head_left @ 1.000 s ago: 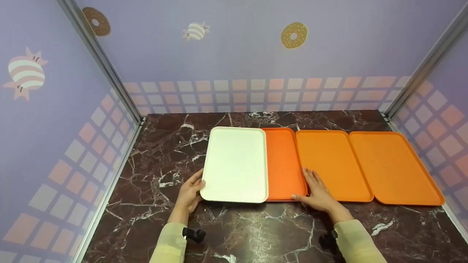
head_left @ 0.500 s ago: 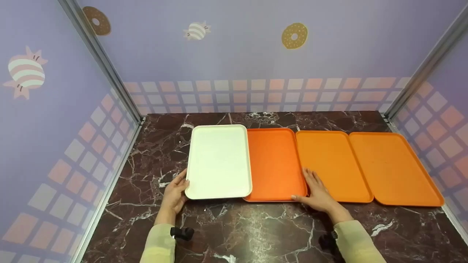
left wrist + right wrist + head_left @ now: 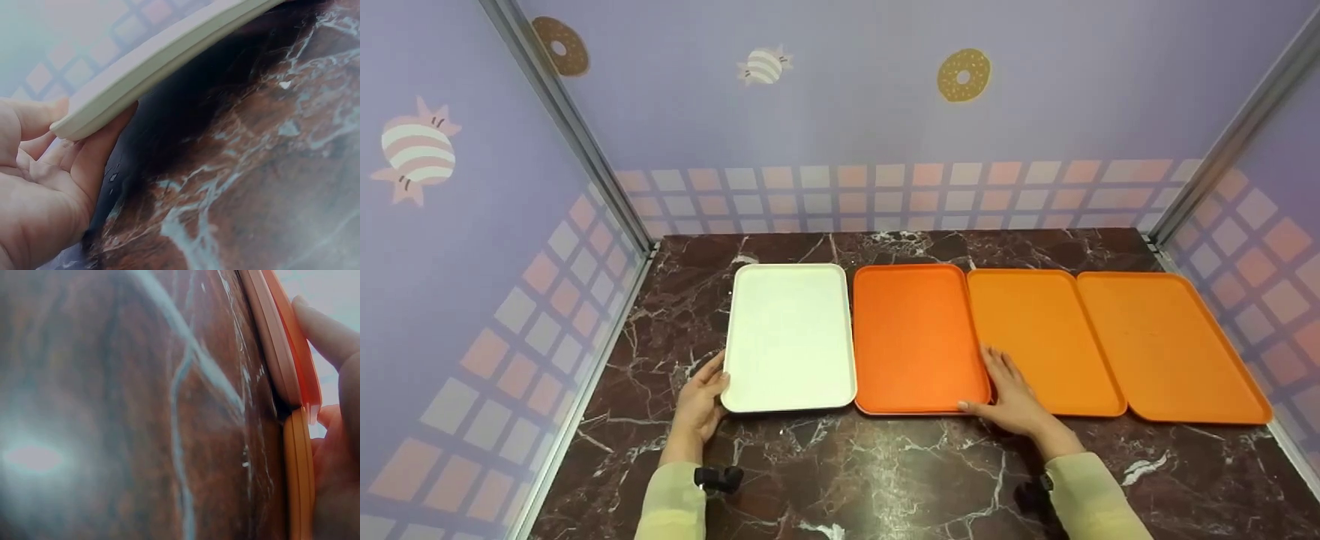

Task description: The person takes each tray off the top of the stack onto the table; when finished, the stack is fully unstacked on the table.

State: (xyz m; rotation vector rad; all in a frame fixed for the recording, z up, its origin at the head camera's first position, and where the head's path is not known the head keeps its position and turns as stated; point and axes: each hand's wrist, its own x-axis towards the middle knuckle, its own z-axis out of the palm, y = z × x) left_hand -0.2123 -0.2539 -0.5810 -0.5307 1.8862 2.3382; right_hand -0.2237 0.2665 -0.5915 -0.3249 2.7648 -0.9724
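Observation:
My left hand (image 3: pixel 699 405) pinches the near left corner of a cream-white rectangular tray (image 3: pixel 790 337). In the left wrist view the thumb lies on the rim of the white tray (image 3: pixel 146 70) and fingers reach underneath, with the near edge raised off the table. Beside it lies a red-orange tray (image 3: pixel 919 337). My right hand (image 3: pixel 1014 397) rests at that tray's near right corner, thumb on the near rim and fairly straight fingers along the right side. In the right wrist view, a pinkish tray (image 3: pixel 275 337) shows directly under the red-orange one.
Two orange trays, one next to the red-orange tray (image 3: pixel 1042 337) and one at the far right (image 3: pixel 1174 341), continue the row. The dark marbled table (image 3: pixel 885 472) is enclosed by a purple back wall (image 3: pixel 855 112) and side walls. A metal corner post (image 3: pixel 577 135) stands left.
My left hand has moved the white tray left and off the red-orange tray, which it partly covered; now they lie side by side. The right hand stays in place.

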